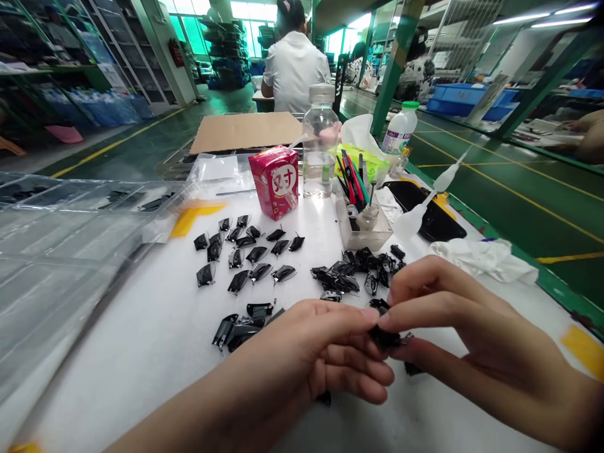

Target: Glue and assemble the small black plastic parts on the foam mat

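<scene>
Between my two hands, low in the head view, is a small black plastic part (387,338) with a bit of metal at its right end. My left hand (325,352) pinches it from the left with thumb and fingers. From the right, my right hand (453,321) grips the same part with fingertips and thumb, partly hiding it. Just beyond lies a pile of similar black parts (342,277). Several more black parts (257,253) are spread out further left, some with thin wire loops. Another heap of larger black pieces (243,330) sits beside my left wrist.
Clear plastic trays (70,251) stand along the left. At the back are a red drink box (274,182), a clear bottle (321,151) and a small bin of knives and tools (363,223). A white dropper bottle (415,217) and white cloth (486,261) lie right. A person (297,66) sits ahead.
</scene>
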A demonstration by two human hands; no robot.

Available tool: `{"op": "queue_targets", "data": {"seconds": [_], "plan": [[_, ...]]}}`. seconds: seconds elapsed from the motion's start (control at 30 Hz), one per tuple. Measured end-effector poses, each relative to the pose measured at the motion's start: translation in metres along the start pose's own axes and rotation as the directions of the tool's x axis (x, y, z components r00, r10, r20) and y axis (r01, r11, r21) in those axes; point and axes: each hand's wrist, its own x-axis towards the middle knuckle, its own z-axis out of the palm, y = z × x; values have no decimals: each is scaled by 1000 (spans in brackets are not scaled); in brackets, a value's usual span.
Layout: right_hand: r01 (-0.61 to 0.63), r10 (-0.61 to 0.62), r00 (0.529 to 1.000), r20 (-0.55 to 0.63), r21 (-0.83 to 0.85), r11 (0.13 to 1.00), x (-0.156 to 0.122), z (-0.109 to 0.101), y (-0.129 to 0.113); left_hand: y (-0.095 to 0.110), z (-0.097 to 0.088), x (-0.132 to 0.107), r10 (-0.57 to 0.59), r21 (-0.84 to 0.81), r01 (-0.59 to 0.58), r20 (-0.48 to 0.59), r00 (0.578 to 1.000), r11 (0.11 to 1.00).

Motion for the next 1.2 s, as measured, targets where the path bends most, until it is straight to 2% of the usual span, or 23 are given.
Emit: {"op": "queue_targets", "data": {"seconds": [0.13,0.23,0.33,0.43,0.57,0.8,1.0,1.1,1.2], "plan": [[30,-30,999,39,-1,1000,-2,0,0,0,-1,1,-18,23,17,45,999,1000],[133,-131,987,92,-12,991,-1,-1,-1,-1,1,0,-39,40,37,51,998,998],[200,-197,979,43,-71,977,3,-1,-4,-3,2,-1,-63,34,61,50,997,998],[201,-206,978,-25,-124,972,8,2,-9,-5,1,0,-55,18,54,64,996,998],[189,-195,980,-40,-124,974,9,4,-11,-8,2,2,-83,-8,85,103,991,996],[237,-239,971,-10,-120,964,2,0,-8,-1,8,-3,-122,20,121,94,988,993],[280,-280,960,25,-154,947,6,-4,-6,-4,0,1,-101,6,102,201,974,995],[235,-239,971,-12,-161,959,4,-2,-4,-3,-1,-1,-112,16,111,181,977,994],[202,-204,979,6,-165,965,-1,-6,-2,0,1,-5,-110,-14,113,140,984,994]]}}
